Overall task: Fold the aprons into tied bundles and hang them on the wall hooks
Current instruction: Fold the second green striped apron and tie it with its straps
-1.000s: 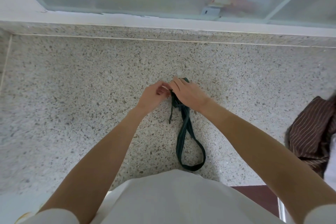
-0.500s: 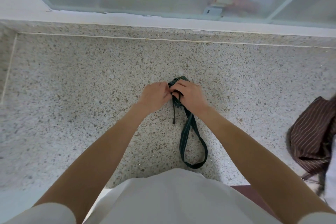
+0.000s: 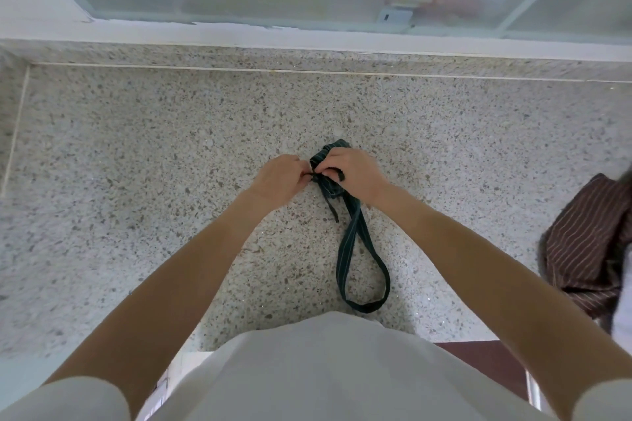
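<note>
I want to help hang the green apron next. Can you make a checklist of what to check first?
1. Dark green striped apron bundle rolled up small: ok.
2. Thin tie strings pinched by left hand and right hand: ok.
3. Knot pulled tight: cannot tell, fingers hide it.
4. Long green neck loop lying free on the speckled stone counter for hanging: ok.
5. Wall hooks in sight: not ok.
6. Brown striped apron bundled: not ok, loose heap.

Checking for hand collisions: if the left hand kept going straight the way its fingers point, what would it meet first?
The left hand points right, so it would meet the green apron bundle and the right hand gripping it; they look nearly touching.
</note>
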`<state>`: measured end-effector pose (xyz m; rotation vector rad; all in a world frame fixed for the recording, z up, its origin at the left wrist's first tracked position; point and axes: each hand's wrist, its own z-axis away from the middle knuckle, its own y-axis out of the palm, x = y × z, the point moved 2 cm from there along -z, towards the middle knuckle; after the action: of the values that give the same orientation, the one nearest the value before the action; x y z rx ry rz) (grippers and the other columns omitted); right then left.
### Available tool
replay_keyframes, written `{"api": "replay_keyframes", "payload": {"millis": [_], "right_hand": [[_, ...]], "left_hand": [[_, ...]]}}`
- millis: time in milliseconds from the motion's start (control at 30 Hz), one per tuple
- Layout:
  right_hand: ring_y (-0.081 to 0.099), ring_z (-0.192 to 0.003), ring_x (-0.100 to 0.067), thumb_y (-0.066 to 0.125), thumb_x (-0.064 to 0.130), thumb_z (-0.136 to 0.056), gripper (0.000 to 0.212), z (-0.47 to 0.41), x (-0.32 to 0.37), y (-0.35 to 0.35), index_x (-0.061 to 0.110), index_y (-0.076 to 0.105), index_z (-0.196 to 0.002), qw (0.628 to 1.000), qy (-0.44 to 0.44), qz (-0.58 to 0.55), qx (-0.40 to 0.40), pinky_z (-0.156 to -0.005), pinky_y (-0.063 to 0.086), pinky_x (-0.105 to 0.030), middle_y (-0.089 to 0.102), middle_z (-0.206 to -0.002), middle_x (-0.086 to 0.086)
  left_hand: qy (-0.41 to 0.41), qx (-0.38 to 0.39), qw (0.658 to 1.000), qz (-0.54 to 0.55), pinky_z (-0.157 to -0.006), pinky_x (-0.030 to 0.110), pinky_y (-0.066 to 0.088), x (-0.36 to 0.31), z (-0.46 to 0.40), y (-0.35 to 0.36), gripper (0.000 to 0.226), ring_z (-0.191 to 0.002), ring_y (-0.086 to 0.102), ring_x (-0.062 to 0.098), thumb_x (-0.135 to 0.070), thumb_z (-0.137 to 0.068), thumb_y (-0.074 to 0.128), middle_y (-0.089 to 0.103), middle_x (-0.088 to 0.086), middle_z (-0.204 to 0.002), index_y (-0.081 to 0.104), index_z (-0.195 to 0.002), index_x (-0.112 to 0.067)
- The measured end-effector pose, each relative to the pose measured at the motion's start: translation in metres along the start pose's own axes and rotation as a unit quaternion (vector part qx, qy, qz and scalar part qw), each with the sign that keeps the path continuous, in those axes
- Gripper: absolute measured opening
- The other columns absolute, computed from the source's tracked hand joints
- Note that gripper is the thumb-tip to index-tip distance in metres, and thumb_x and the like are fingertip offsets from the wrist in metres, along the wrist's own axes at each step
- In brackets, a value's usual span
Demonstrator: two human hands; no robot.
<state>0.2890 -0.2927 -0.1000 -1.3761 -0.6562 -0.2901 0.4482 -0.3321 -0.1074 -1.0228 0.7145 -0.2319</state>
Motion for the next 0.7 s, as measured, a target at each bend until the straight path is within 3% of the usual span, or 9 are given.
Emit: {"api": "replay_keyframes", "payload": {"millis": [200, 433, 533, 700], "right_hand": [[0.064, -0.084, -0.018, 0.064, 0.005, -0.086, 0.013, -0.008, 0.002, -0.010, 0.010, 0.073, -0.094, 0.999, 0.019, -0.020, 0.044, -0.080, 0.052, -0.035, 0.070, -0.092, -0.005], [0.063, -0.080, -0.011, 0.070, 0.017, -0.083, 0.008, -0.003, -0.006, -0.013, 0.019, 0.067, -0.090, 0.995, 0.096, 0.015, -0.015, -0.085, 0.048, -0.031, 0.072, -0.084, 0.007], [0.065, -0.078, -0.011, 0.069, 0.013, -0.083, 0.006, 0.004, -0.014, -0.020, 0.015, 0.065, -0.088, 0.993, 0.120, -0.018, -0.013, -0.081, 0.050, -0.028, 0.071, -0.084, 0.003], [0.061, -0.078, -0.013, 0.064, 0.005, -0.085, 0.007, 0.008, -0.019, -0.019, 0.010, 0.059, -0.086, 0.990, 0.134, -0.038, -0.012, -0.078, 0.052, -0.033, 0.067, -0.085, -0.002]], "left_hand": [[-0.009, -0.001, 0.996, -0.085, -0.066, 0.031, 0.043, 0.008, 0.006, 0.005, 0.032, -0.096, 0.059, 0.023, -0.034, -0.100, 0.035, 0.061, 0.002, -0.101, 0.059, -0.116, -0.019], [-0.028, -0.019, 0.995, -0.097, -0.060, 0.028, 0.039, 0.012, 0.009, 0.012, 0.028, -0.091, 0.061, 0.021, -0.032, -0.098, 0.040, 0.064, -0.001, -0.096, 0.064, -0.108, -0.019], [-0.051, -0.034, 0.996, -0.066, -0.059, 0.026, 0.038, 0.014, 0.012, 0.011, 0.026, -0.085, 0.063, 0.021, -0.029, -0.097, 0.045, 0.068, 0.000, -0.092, 0.068, -0.102, -0.018], [-0.064, -0.034, 0.996, -0.053, -0.062, 0.028, 0.045, 0.018, 0.015, 0.008, 0.027, -0.081, 0.063, 0.020, -0.029, -0.097, 0.045, 0.069, 0.000, -0.091, 0.069, -0.102, -0.018]]}}
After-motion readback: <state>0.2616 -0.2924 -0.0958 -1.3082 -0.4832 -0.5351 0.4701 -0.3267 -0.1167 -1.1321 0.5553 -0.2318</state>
